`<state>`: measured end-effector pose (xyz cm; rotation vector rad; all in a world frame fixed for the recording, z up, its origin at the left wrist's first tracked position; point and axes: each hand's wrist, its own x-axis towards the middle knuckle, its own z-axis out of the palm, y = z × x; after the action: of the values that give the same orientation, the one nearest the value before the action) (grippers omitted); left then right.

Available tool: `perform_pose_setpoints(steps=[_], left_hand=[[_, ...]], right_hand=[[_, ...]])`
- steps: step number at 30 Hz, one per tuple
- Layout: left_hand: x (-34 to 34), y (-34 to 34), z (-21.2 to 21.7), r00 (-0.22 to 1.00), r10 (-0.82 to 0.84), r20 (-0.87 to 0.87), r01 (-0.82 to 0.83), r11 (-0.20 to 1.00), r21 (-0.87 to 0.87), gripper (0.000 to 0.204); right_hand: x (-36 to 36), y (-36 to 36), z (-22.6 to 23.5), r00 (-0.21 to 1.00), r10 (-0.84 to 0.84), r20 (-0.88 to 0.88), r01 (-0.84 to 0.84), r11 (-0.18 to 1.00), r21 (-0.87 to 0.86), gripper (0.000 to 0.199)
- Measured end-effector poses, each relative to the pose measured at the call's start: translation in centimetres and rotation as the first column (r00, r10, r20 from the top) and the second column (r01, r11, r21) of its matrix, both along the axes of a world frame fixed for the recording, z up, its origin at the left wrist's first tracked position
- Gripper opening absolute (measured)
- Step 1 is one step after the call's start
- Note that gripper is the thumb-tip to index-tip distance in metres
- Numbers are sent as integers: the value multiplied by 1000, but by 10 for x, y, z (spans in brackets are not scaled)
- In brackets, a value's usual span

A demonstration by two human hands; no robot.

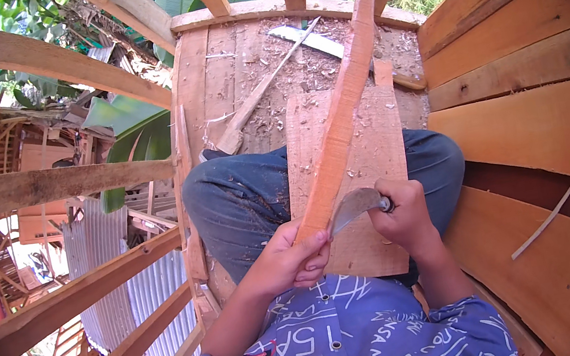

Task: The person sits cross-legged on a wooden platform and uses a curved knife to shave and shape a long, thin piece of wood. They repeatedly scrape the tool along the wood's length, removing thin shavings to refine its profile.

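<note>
A long, pointed strip of reddish wood (344, 120) slants up and away from me, its tip reaching past the far rail. My left hand (290, 257) is closed around its near end. In my right hand (402, 213) is the dark handle of a knife with a short curved blade (353, 206). The blade lies against the right edge of the strip, close to my left fingers. Beneath both, a flat wooden board (310, 146) rests across my lap between my bent knees. Shavings are scattered on the board.
On the plank floor (191, 81) ahead lie a machete-like blade (308, 40), a thin tapered stick (264, 92) and many shavings. Slatted rails (62, 185) stand at my left, with corrugated roofing (102, 270) below. A plank wall (523, 125) stands at my right, with a thin strip (545, 220) against it.
</note>
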<state>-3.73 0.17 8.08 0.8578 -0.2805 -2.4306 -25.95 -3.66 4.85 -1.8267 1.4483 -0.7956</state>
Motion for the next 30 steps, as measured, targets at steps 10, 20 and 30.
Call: perform_pose_setpoints(steps=[10, 20, 30], left_hand=[[-21, 10, 11, 999, -44, 16, 45, 999, -30, 17], [-23, 14, 19, 1000, -10, -24, 10, 1000, 15, 16], [-17, 28, 17, 987, 14, -160, -3, 997, 73, 19]], right_hand=[[0, -18, 3, 949, -220, -227, 160, 953, -256, 27], [-4, -23, 6, 930, -275, -243, 197, 932, -303, 27], [-1, -23, 15, 920, -274, -279, 175, 927, -333, 29]])
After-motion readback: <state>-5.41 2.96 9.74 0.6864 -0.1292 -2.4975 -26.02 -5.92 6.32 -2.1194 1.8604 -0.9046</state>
